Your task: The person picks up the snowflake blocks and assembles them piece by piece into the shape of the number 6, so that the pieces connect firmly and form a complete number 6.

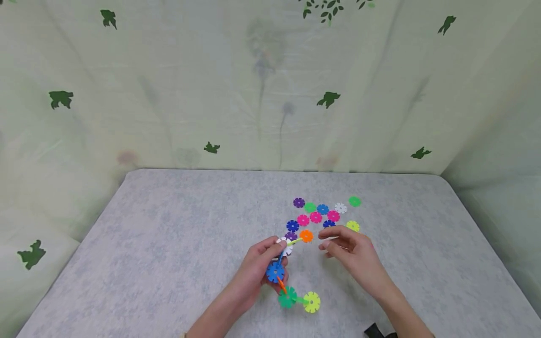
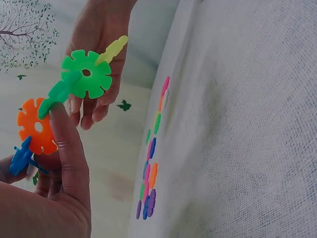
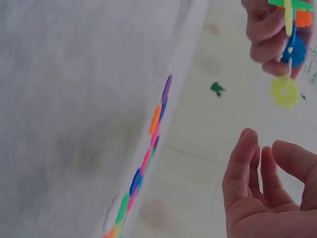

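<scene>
Lime disc (image 1: pixel 312 302), the nearest link, hangs below and right of the left grip (image 1: pixel 261 265), ending the disc chain (image 1: pixel 282 284), which is held clear of the desk (image 1: pixel 169 234). Between that end and the grip come a green disc (image 1: pixel 287 298) and a blue disc (image 1: pixel 275 272), with other links slotted crosswise between. The left grip is clamped on the chain near its far end, thumb over the white disc (image 1: pixel 288 249); just beyond, a yellow disc (image 1: pixel 294 241) juts out edge-on to the right. The right grip (image 1: pixel 355 249) sits across from it, thumb and fingers apart, holding nothing.

The step looks like lengthening the chain at the yellow disc. To do it well, the left grip should brace the joint close to the thumb so the tail does not twist; a fresh piece is best pinched by its rim, slot facing slot, turned square to its mate and pushed straight in, since a slanted push could bend a tooth.

The pieces look like thin, smooth plastic, flower-shaped, with slots cut around the rim. Past the grips, loose discs (image 1: pixel 315 217) lie flat on the mottled grey desk, the orange disc (image 1: pixel 306 236) beyond the gap between the grips. Farthest off hangs a pale, wrinkled cloth (image 1: pixel 190 70).
</scene>
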Demonstrator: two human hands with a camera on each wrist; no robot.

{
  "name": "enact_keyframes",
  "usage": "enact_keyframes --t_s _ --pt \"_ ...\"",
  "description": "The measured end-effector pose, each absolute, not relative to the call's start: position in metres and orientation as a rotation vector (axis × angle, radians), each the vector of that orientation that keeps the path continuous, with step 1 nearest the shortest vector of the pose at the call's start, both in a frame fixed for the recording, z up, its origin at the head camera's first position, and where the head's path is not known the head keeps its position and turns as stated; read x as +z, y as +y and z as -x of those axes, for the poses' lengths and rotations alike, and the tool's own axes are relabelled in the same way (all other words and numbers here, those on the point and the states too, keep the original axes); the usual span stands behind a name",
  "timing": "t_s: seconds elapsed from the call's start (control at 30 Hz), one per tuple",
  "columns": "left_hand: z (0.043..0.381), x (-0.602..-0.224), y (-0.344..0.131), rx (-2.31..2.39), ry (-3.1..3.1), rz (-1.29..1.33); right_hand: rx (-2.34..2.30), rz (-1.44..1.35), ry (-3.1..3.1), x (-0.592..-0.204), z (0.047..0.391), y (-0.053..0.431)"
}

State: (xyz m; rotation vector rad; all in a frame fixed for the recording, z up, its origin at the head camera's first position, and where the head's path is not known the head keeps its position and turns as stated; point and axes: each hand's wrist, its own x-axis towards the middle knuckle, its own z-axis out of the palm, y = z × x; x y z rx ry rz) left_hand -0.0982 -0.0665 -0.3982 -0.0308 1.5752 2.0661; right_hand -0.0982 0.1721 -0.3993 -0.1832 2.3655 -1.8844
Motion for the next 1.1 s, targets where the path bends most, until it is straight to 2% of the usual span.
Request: enact_keyframes --t_s 0.23,0.53,1.1 --pt "0.098 -0.399 -0.069 2.081 1.601 -0.014 -1.579 0.161 2.548 -0.402 0.110 0.207" --pt "0.099 -0.399 -0.071 2.097 1.578 -0.043 -1.131 0.269 2.677 -0.417 0.128 0.235" --pt "0.103 -0.401 -0.070 2.133 1.550 0.050 -0.911 0.410 2.712 -0.424 0.137 0.242"
